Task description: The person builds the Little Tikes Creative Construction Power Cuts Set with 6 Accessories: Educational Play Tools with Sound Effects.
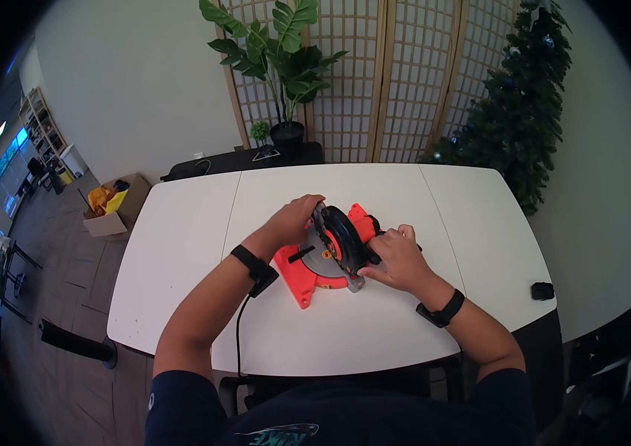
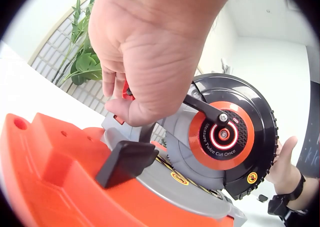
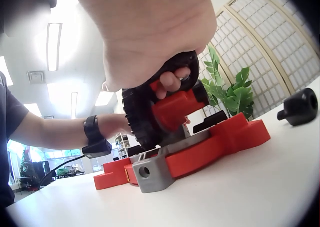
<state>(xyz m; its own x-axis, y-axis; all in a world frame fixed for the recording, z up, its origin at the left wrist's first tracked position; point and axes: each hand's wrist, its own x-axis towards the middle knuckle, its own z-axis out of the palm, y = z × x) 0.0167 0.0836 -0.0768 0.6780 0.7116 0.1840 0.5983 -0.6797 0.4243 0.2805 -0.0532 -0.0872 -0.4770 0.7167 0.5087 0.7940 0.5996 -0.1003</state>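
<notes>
An orange, grey and black toy miter saw [image 1: 298,281] stands on the white table in front of me. My right hand [image 1: 400,260] grips its black handle, with fingers [image 3: 172,82] curled through the loop. At the rear of the saw, my left hand [image 1: 293,221] holds the arm behind the blade guard [image 2: 252,117], thumb and fingers bent around it. Its fingertips are partly hidden behind the hand in the left wrist view. A black clamp piece [image 2: 126,162] rises from the base beside the left hand.
A loose black plastic part [image 3: 300,108] lies on the table [image 1: 181,260] beyond the saw's base. Near the right edge sits a small black object [image 1: 542,291]. A cable [image 1: 239,334] hangs from the left wrist band. Behind the table stand a potted plant [image 1: 287,137] and a folding screen [image 1: 352,89].
</notes>
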